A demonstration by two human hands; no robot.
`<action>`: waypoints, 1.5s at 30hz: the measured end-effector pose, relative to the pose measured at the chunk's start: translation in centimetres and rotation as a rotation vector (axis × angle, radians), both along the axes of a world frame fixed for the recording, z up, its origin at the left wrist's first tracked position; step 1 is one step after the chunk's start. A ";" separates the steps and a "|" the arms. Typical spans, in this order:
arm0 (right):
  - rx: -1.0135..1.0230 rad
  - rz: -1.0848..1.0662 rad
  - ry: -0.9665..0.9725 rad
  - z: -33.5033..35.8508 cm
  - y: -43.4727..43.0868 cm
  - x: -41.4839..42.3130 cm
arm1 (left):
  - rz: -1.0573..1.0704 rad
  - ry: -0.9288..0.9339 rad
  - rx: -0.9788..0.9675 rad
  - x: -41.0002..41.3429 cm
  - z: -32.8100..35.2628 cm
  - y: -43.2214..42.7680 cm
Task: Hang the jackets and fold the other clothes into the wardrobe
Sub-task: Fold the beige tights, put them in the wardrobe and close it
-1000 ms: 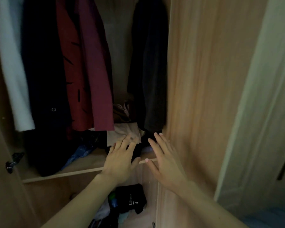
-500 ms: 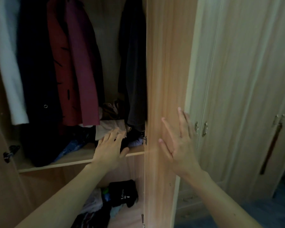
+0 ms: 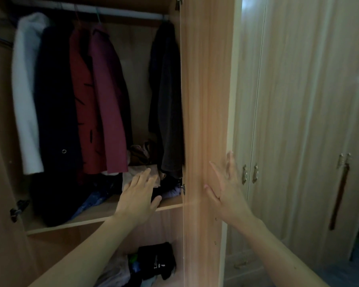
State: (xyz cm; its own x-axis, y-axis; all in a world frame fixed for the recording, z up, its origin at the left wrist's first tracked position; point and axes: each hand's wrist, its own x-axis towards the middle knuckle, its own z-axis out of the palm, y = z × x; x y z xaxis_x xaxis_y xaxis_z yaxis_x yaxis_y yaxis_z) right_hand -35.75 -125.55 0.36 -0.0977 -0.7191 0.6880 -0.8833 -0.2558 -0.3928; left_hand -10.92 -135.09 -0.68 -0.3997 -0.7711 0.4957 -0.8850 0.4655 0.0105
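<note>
Head view, open wardrobe. Your left hand (image 3: 138, 195) reaches over the front edge of the light wooden shelf (image 3: 100, 214), fingers straight and close together, thumb held out to the side, holding nothing. The fingertips lie over a crumpled beige garment (image 3: 133, 172) on the heap of clothes on that shelf; whether they press on it cannot be told.

Your right hand (image 3: 226, 189) is flat against the orange-brown wood-grain wardrobe door (image 3: 205, 90), which stands edge-on between the two hands. Its fingers are straight and spread wide, gripping nothing; they are blurred.

Above the shelf, five garments hang from the pale metal rail (image 3: 116, 13). From left to right they are a white fleecy coat (image 3: 26, 90), a long navy coat (image 3: 54, 121), a red coat with dark slits (image 3: 82, 112), a maroon coat (image 3: 109, 104) overlapping the red one, and, well apart at the door side, a black jacket (image 3: 166, 104). The navy coat's hem reaches the shelf.

In the compartment below the shelf lies a folded black garment with white print (image 3: 155, 259) among other loose clothes. To the right of the door are closed cream panelled doors (image 3: 298, 100) with small metal handles (image 3: 245, 174).
</note>
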 end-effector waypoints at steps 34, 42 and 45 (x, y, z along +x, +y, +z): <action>-0.013 0.205 0.036 -0.9 -4.8 15.7 | -0.082 0.057 -0.039 14.6 -1.4 -1.6; 0.049 0.333 0.148 -0.4 -12.0 21.2 | -0.011 0.002 -0.023 17.7 -1.9 -4.9; 0.095 0.373 0.150 -0.2 -15.0 22.7 | 0.036 0.014 -0.036 18.5 -0.5 -7.0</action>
State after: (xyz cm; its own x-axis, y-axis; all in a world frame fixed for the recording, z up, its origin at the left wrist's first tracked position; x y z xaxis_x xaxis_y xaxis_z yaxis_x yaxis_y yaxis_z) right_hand -13.04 -140.60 0.16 0.2780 -0.7475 0.6033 -0.7862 -0.5380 -0.3042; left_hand 7.57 -142.07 -1.20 -0.3647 -0.7664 0.5288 -0.9012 0.4334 0.0067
